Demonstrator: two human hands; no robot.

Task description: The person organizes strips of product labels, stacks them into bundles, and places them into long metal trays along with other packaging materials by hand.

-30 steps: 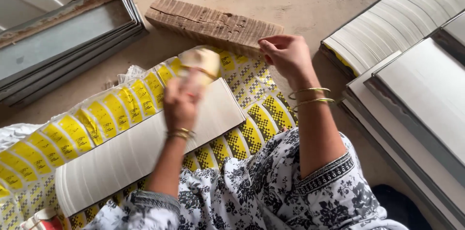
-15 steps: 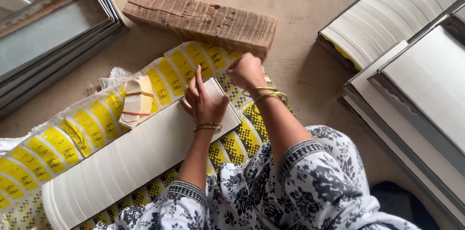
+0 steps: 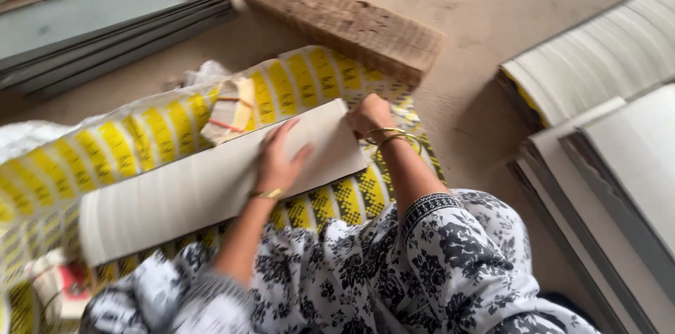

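**Both hands on a long white stack**

The left hand [image 3: 279,158] lies flat, fingers spread, on top of the long white paper stack [image 3: 204,183]. The right hand [image 3: 369,114] is curled around the stack's right end; how tightly it grips cannot be seen. The stack lies across a yellow patterned sheet [image 3: 126,138] spread on the floor [image 3: 485,17], near the person's lap. A small bundle of labels [image 3: 228,110] rests on the sheet just behind the stack. A cardboard block [image 3: 341,21] lies on the floor beyond the sheet's far edge.
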